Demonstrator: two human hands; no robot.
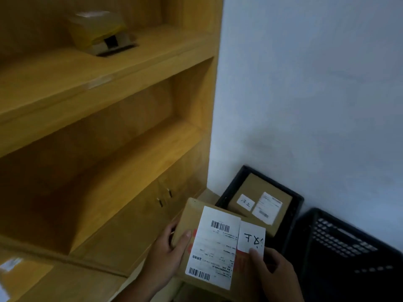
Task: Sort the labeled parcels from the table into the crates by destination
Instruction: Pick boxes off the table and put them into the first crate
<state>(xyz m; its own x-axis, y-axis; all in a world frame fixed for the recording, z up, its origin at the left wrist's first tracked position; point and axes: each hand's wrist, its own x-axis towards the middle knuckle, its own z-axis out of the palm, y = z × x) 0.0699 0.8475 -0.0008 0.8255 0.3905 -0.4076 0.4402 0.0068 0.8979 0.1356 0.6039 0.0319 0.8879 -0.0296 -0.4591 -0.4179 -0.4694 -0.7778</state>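
Nearest the camera, both hands hold a flat cardboard parcel (192, 216) face up, above the floor and the near corner of a crate. The left hand (172, 249) grips its left edge, thumb on top beside the label and fingers curled underneath. The right hand (272, 269) grips the near right corner, its thumb pressing the lower end of a small white slip (251, 236).

That slip bears two handwritten black characters, seen upside down; I cannot read them with certainty. Beside it, on its left, a long white shipping label (214, 245) covers most of the parcel's face. It has a barcode at its far end, another at its near end, and rows of fine print too small to read. Red print on the cardboard peeks out from under the labels.

At the near left edge lies a blurred brown thing with a white patch (11, 264).

To the right, against the wall, stands a black slotted crate (340, 247). Just beyond the held parcel sits a second black crate (231, 192) with a cardboard parcel inside (259, 184), which carries a small handwritten slip (245, 202) and a printed label (267, 207), both blurred.

On the left rises a yellow wooden shelving unit (109, 83), with small dark handles (164, 197) on its low cabinet doors. On an upper shelf, far off, rests a package in a yellowish bag (98, 29). A white wall (305, 83) fills the right.
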